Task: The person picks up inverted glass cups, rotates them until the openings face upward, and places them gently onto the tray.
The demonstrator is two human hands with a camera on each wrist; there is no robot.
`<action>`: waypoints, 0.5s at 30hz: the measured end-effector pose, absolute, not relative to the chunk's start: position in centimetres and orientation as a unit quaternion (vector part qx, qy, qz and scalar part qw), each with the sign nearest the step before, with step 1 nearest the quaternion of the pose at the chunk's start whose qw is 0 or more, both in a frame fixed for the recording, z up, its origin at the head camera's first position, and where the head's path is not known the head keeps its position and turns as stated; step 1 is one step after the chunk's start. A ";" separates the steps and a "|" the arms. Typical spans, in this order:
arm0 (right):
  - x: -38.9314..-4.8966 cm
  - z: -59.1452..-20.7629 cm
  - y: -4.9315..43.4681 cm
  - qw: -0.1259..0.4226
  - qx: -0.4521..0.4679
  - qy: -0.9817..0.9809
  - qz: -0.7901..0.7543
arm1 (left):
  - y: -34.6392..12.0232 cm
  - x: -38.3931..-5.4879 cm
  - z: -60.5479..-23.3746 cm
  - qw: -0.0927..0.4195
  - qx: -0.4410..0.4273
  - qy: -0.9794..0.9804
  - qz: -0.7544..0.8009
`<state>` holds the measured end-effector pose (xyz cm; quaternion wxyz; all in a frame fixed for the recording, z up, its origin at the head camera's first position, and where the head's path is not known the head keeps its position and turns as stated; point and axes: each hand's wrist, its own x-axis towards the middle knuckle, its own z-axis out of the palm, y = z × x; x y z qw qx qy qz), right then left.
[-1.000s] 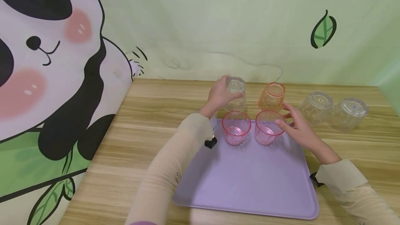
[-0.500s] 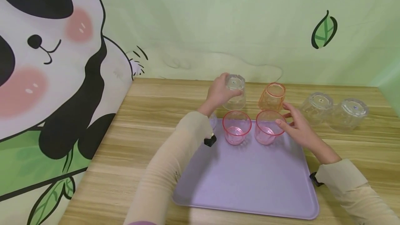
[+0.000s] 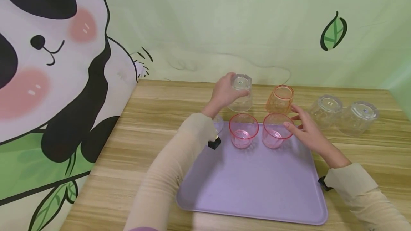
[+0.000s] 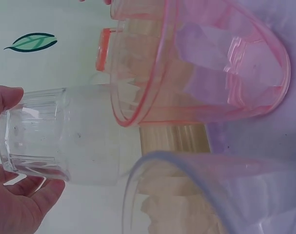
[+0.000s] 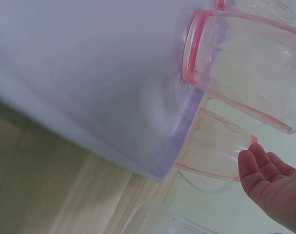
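Note:
My left hand [image 3: 223, 90] grips an upside-down clear glass [image 3: 241, 99] by its base end, past the tray's far edge. In the left wrist view, thumb and fingers hold opposite sides of that glass [image 4: 89, 139]. My right hand [image 3: 308, 133] reaches beside the right-hand pink cup [image 3: 273, 142], thumb overlapping its red rim in the head view. In the right wrist view its fingers [image 5: 250, 170] are loosely extended with nothing in them. A second pink cup [image 3: 242, 141] stands upright to the left on the purple tray [image 3: 257, 184]. An upside-down orange cup [image 3: 278, 102] stands behind.
Two more upside-down clear glasses [image 3: 327, 108] [image 3: 363, 115] stand on the wooden table [image 3: 128, 152] at the right. Another clear cup [image 3: 219, 123], partly hidden by my left sleeve, stands at the tray's far left corner. A wall with a panda picture [image 3: 96, 92] rises behind and left.
My left hand has risen slightly up and away with the clear glass, uncovering more of the cup at the tray's left corner. My right hand stays in place.

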<state>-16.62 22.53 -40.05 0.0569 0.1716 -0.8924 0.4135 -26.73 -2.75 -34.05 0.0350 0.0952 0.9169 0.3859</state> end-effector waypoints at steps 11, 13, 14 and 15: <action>-16.5 -39.8 22.6 0.062 0.167 -0.892 0.415 | -2.6 -26.2 -33.2 0.031 0.110 0.917 0.383; -16.6 -39.8 22.7 0.059 0.166 -0.893 0.414 | -2.6 -26.1 -33.1 0.030 0.110 0.918 0.380; -16.6 -39.7 22.7 0.058 0.165 -0.893 0.414 | -2.5 -26.1 -33.1 0.029 0.111 0.918 0.379; -16.6 -39.7 22.7 0.058 0.164 -0.894 0.413 | -2.5 -26.0 -33.0 0.029 0.111 0.918 0.379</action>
